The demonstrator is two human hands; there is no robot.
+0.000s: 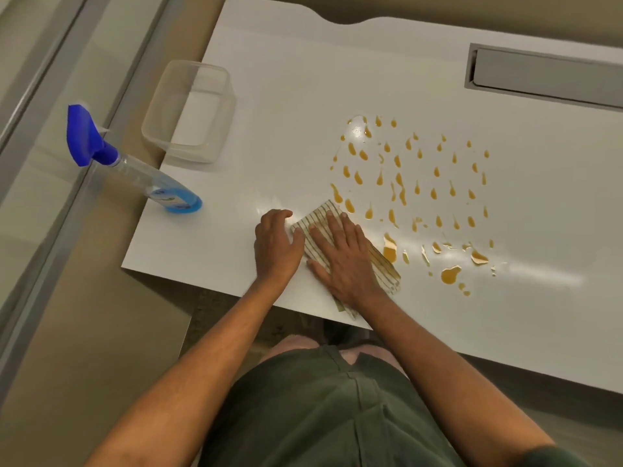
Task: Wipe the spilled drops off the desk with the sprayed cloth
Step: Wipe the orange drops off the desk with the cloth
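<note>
Your right hand [344, 254] lies flat on the striped cloth [381, 264], palm down, fingers spread and extended, pressing the fabric against the white desk [286, 96] rather than gripping it. Your left hand [276, 244] rests just beside it, on the cloth's left edge: the fingers are loosely curled, the thumb touches the fabric, and nothing is closed inside the hand.

The cloth is a cream piece with thin green stripes, folded into a rough oblong. It sits near the front edge of the desk, with its near corner reaching that edge under your right wrist. Its far corner touches the nearest of the amber drops [418, 183], and its right side meets a larger smeared patch of the same liquid.

The drops spread to the right of and beyond the cloth in a broad scatter of small teardrop marks, with a few bigger puddles close to the front edge. They lie unwiped across most of the patch.

To the left, a spray bottle [145, 176] with a blue trigger head stands near the desk's left front corner, blue liquid in its base. Beyond it, a clear plastic container [188, 109] sits at the left edge. A grey recessed tray [546, 74] is set into the desk at the far right.
</note>
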